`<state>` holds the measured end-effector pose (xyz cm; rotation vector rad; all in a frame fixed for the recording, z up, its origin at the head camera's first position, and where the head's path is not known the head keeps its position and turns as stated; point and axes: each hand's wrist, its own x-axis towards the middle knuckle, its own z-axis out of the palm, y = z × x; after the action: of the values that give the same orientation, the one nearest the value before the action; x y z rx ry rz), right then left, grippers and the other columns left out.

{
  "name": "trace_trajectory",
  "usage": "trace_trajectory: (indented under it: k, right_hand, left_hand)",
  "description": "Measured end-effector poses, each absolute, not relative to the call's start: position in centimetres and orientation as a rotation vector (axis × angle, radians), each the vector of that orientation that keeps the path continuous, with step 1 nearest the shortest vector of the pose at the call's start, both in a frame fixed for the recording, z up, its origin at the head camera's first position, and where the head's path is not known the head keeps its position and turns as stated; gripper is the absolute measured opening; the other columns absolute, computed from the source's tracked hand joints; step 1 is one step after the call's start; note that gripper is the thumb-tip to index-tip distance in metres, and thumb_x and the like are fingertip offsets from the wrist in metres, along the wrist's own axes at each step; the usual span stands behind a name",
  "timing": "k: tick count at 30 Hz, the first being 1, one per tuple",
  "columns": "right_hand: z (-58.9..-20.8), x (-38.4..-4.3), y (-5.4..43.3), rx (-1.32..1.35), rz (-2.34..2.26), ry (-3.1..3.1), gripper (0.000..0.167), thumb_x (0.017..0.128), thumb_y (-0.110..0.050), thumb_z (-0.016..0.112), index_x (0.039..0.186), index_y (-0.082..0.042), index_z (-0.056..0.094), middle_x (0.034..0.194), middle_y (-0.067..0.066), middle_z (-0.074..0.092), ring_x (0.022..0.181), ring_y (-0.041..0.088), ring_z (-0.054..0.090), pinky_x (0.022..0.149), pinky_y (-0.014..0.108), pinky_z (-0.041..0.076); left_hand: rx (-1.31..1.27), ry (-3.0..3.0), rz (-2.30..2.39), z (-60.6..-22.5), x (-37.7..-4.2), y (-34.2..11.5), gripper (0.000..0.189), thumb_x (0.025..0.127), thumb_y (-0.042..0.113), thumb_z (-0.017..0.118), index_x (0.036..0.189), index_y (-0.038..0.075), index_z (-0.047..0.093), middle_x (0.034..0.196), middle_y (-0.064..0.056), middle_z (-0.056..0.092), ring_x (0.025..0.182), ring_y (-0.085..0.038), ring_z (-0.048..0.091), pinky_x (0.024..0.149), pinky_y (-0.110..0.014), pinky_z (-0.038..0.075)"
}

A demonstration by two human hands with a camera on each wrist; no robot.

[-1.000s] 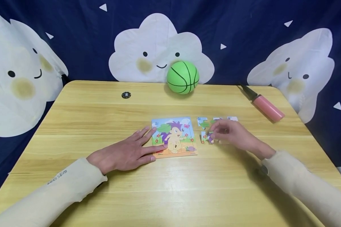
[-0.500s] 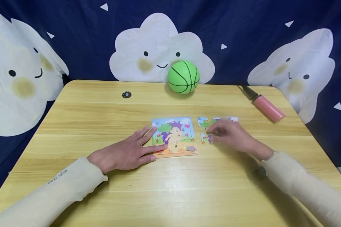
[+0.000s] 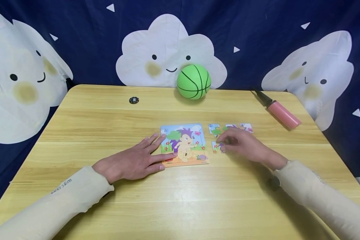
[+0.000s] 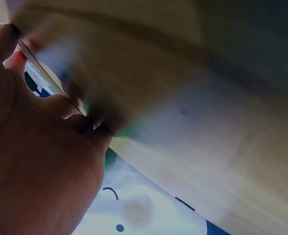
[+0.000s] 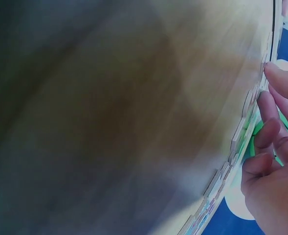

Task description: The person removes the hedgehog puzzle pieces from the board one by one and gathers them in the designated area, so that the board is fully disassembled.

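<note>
My left hand (image 3: 134, 163) rests, fingers straight, on the left side of the board (image 3: 186, 146), and my right hand (image 3: 247, 144) curves over the pieces (image 3: 214, 147) just right of it, pinching one or not I can't tell, so a dragging fingertip could scatter others.

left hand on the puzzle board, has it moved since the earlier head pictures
No: in the head view, the left hand keeps its place against the puzzle board and table.
</note>
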<state>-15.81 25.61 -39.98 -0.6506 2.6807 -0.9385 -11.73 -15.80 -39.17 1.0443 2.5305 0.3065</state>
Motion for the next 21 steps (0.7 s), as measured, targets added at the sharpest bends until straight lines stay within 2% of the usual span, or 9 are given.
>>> trace_trajectory:
  k: [7,13,17,21]
  right_hand:
    - [-39.7,-15.6,25.2,-0.646,-0.989,2.697,0.023,0.096,-0.012,0.085,0.118,-0.017,0.081,0.108,-0.003,0.074,0.097,0.021,0.056,0.081,0.026,0.047]
    - [-38.7,-15.1,23.5,-0.697,-1.032,2.687,0.018,0.097,-0.013,0.084,0.116,-0.014,0.082,0.113,-0.001,0.078,0.105,0.021,0.062,0.094,0.029,0.053]
    - [-38.4,-14.7,22.0,-0.761,-0.993,2.692,0.023,0.096,-0.014,0.085,0.119,-0.012,0.081,0.109,0.001,0.077,0.095,0.023,0.061,0.084,0.029,0.053]
    - [-38.7,-14.3,20.5,-0.785,-0.905,2.692,0.031,0.094,-0.023,0.089,0.122,-0.012,0.081,0.107,0.000,0.073,0.089,0.020,0.059,0.076,0.026,0.052]
  left_hand:
    - [1.043,2.530,0.310,-39.2,-11.7,-15.8,0.051,0.117,0.050,0.045,0.167,0.049,0.038,0.185,-0.011,0.001,0.172,-0.037,0.000,0.139,-0.059,0.013]
    - [1.048,2.525,0.306,-39.1,-11.7,-15.7,0.051,0.117,0.049,0.045,0.168,0.047,0.039,0.185,-0.012,0.001,0.172,-0.038,0.000,0.138,-0.060,0.014]
    - [1.053,2.521,0.308,-39.1,-11.8,-15.6,0.052,0.117,0.049,0.045,0.168,0.046,0.039,0.185,-0.014,0.002,0.172,-0.040,0.000,0.137,-0.062,0.017]
    - [1.058,2.516,0.308,-39.1,-11.9,-15.5,0.052,0.117,0.049,0.045,0.168,0.045,0.040,0.185,-0.015,0.002,0.172,-0.040,0.000,0.138,-0.062,0.016]
